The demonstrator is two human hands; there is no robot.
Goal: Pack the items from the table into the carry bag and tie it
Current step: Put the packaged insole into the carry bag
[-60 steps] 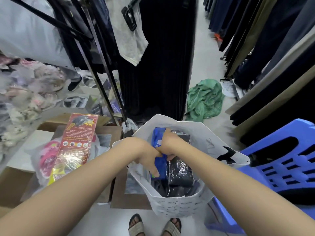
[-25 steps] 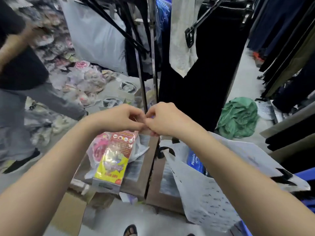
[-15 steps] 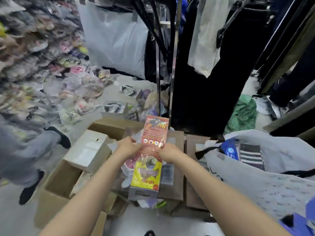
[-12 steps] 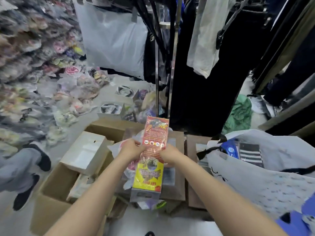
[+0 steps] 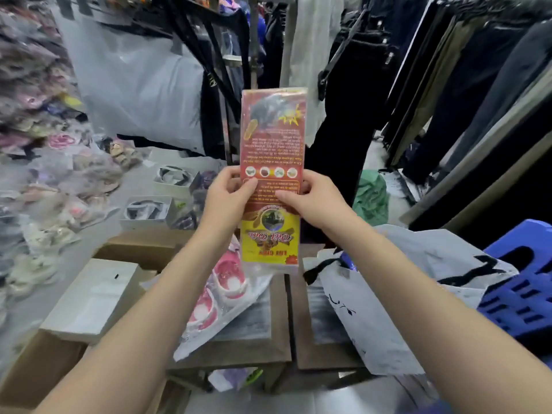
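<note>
The left grip [image 5: 227, 198] and right grip [image 5: 313, 201] pinch a red-and-yellow packet [image 5: 273, 138] upright. It should enter the carry bag [image 5: 373, 309] narrow end first.

Packet [image 5: 272, 180]: between left hand [image 5: 227, 198] and right hand [image 5: 313, 201], above counter [image 5: 254, 351]. Bagged shoes [image 5: 221, 294]: on counter. Carry bag [image 5: 373, 318]: right of counter.

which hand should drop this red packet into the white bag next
Right, probably. The right hand and left hand both pinch the packet, but the bag lies on the right, under the right forearm; the left would have to cross over.
</note>
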